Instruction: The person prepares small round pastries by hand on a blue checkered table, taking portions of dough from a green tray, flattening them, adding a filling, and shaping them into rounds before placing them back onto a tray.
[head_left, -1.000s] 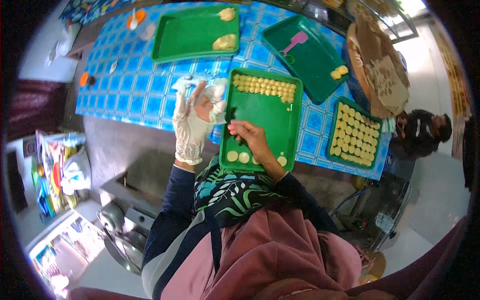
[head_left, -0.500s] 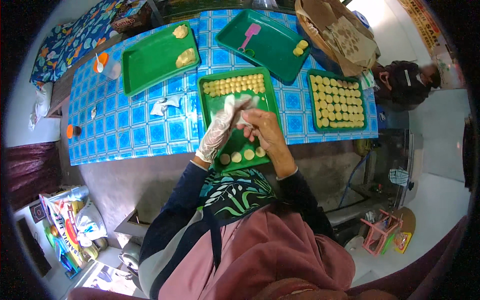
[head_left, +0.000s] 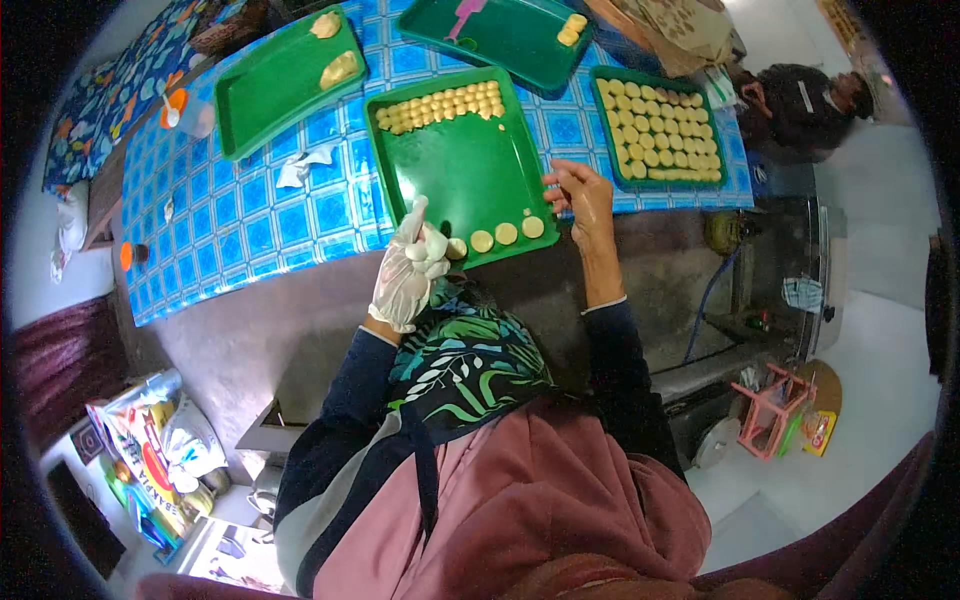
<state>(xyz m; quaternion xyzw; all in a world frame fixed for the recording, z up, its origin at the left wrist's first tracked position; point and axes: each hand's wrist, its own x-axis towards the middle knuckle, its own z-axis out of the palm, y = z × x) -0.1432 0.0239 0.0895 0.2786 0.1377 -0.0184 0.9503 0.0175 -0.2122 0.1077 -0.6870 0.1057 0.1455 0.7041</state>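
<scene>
My left hand (head_left: 408, 272), in a thin white glove, is closed over the near left corner of a green tray (head_left: 455, 180). Its fingers curl inward, and whatever they might hold is hidden. Bare and open, my right hand (head_left: 583, 195) is just past the tray's right edge, fingers loosely bent and apart. A row of flat, pale yellow dough discs (head_left: 506, 233) lies along the tray's near side. At its far end, small yellow dough balls (head_left: 440, 104) sit packed in rows, with a few tiny crumbs nearby.
At right stands a tray (head_left: 655, 182) full of dough discs. Farther back, a dark green tray (head_left: 500, 52) holds a pink scraper (head_left: 465, 16) and several pieces. A green tray (head_left: 270, 115) with dough lumps (head_left: 338, 69) is at left, near a crumpled white glove-like item (head_left: 304, 165). Another person (head_left: 800, 105) sits beyond.
My hands, together over the tray before, have separated: the left drew back to the near left corner, the right moved out past the right edge. The whole scene sits higher in view.
</scene>
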